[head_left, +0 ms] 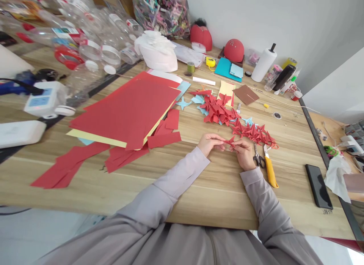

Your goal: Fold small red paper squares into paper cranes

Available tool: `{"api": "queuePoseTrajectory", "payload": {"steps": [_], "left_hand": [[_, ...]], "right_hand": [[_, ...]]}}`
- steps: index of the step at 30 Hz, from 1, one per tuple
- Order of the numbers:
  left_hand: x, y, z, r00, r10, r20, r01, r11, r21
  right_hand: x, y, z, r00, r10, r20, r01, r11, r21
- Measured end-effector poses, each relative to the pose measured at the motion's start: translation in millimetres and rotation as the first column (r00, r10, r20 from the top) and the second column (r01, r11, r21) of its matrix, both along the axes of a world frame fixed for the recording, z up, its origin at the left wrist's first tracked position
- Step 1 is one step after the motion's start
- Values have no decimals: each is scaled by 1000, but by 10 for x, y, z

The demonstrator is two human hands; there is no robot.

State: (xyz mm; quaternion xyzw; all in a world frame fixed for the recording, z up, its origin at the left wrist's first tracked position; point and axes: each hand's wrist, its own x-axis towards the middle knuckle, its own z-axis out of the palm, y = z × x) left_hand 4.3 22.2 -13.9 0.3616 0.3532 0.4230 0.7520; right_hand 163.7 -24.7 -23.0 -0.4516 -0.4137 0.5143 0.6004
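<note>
My left hand (209, 142) and my right hand (245, 154) meet over the wooden table (199, 181), each pinching an end of a small folded red paper piece (229, 142). Just beyond my hands lies a pile of finished red folded paper shapes (224, 112), with a few light blue ones mixed in. To the left sits a stack of large red paper sheets (127, 111) on a yellow sheet. Red paper offcuts (71, 164) lie in front of that stack.
Scissors (258, 158) and a yellow utility knife (270, 168) lie right of my right hand. A black phone (318, 185) rests near the right edge. Empty plastic bottles (93, 41), a white paper roll (264, 64) and red domed objects (234, 50) crowd the back.
</note>
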Motion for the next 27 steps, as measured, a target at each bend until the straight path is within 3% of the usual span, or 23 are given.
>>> {"api": "queuePoseTrajectory", "payload": {"steps": [9,17,23,27], "left_hand": [[-4,-7,19,999,4,32,-3,1000,-14],[-14,24,-48,996,-1,84,0,1000,15],[26,-55,-30,991,-118,63,111,988,105],[36,-82,-10,995,-100,19,96,984,149]], "right_hand": [[-6,6,-2,1000,-15,-20,15,1000,-8],[1,8,37,995,-22,-99,18,999,-33],[5,3,46,995,-3,-104,-2,999,-47],[10,1,25,996,4,-92,-7,999,-33]]}}
